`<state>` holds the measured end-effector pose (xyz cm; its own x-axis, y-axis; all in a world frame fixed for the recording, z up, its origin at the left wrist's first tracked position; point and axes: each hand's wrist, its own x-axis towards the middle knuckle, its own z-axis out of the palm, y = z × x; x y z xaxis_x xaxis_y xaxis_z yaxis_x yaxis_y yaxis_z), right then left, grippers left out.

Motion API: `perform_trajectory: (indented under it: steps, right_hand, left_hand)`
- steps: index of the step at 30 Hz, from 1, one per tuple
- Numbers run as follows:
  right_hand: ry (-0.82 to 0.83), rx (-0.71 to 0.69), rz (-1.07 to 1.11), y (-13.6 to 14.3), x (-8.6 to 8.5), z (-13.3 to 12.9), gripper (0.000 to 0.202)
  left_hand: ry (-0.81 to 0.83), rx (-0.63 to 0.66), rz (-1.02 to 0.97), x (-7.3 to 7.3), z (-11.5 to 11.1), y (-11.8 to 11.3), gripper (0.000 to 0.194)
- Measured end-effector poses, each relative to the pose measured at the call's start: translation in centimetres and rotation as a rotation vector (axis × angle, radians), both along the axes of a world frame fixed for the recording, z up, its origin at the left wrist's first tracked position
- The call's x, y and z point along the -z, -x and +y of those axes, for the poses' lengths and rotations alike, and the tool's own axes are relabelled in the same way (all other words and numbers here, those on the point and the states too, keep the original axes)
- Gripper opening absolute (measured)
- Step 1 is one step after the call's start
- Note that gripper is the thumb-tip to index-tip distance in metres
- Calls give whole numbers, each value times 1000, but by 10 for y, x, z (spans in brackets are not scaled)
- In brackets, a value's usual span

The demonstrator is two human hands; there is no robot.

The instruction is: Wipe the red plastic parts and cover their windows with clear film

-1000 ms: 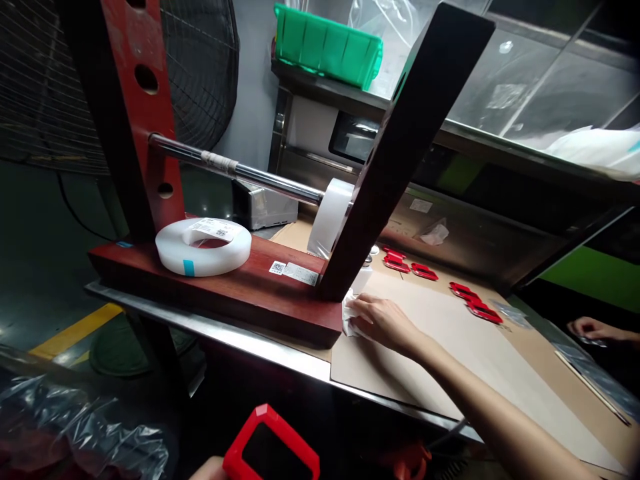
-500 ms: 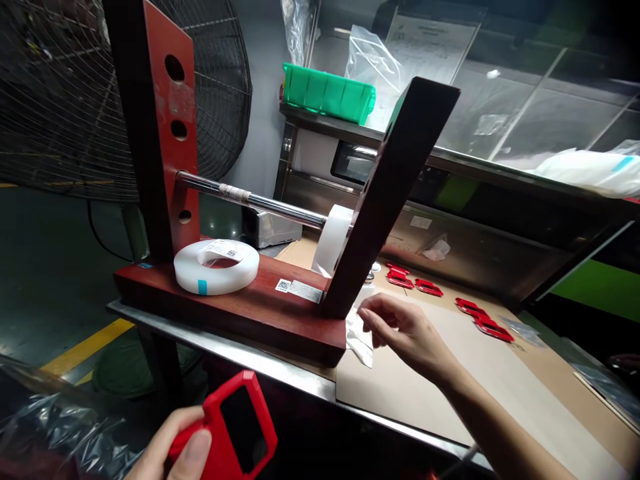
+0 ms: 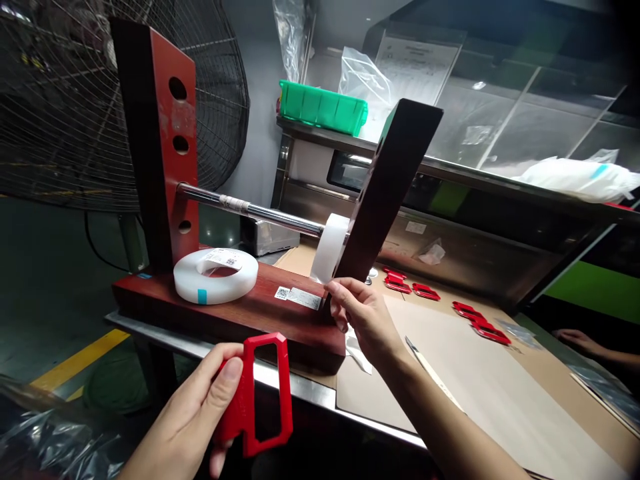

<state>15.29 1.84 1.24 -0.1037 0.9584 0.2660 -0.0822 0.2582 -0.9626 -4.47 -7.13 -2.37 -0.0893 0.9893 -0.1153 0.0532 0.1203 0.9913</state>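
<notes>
In my left hand is a red plastic frame, gripped at its solid side between thumb and fingers, with its rectangular opening facing me. My right hand has thumb and forefinger pinched at the loose lower end of a white tape roll. That roll hangs on a metal rod close to the right post of a dark red wooden stand. A second, wider roll of translucent tape lies flat on the stand's base at the left, with a label and a blue tab.
Several red frames lie on the cardboard-covered table, with a thin pointed tool nearer my right forearm. Behind are a green bin on a shelf and a large fan. Another person's hand shows far right.
My right hand has moved up and left to the end of the hanging tape. My left hand has raised the red frame and brought it right, turning it more upright.
</notes>
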Motion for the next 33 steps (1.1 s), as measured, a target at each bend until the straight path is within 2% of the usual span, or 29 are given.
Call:
perform_trajectory:
  steps: [7, 9, 14, 17, 21, 27, 33]
  right_hand:
    - [-17, 46, 64, 7, -1, -1, 30]
    - [-24, 62, 73, 10, -1, -2, 30]
    - [-44, 101, 78, 11, 3, -10, 30]
    - [-34, 103, 66, 8, 4, -21, 30]
    - [-12, 92, 8, 5, 7, -39, 31]
    - [15, 88, -113, 3, 18, -61, 29]
    - [-14, 102, -234, 4, 21, -73, 25]
  left_hand:
    - [-41, 56, 16, -17, 10, -5, 47]
    - [-44, 106, 19, -21, 14, -6, 46]
    - [-34, 227, 31, -29, 33, -6, 46]
    - [-106, 260, 79, -34, 47, -8, 46]
    - [-198, 296, 151, -40, 59, -17, 44]
    - [-270, 325, 120, -48, 66, -31, 37]
    - [-288, 387, 188, -56, 69, -37, 47]
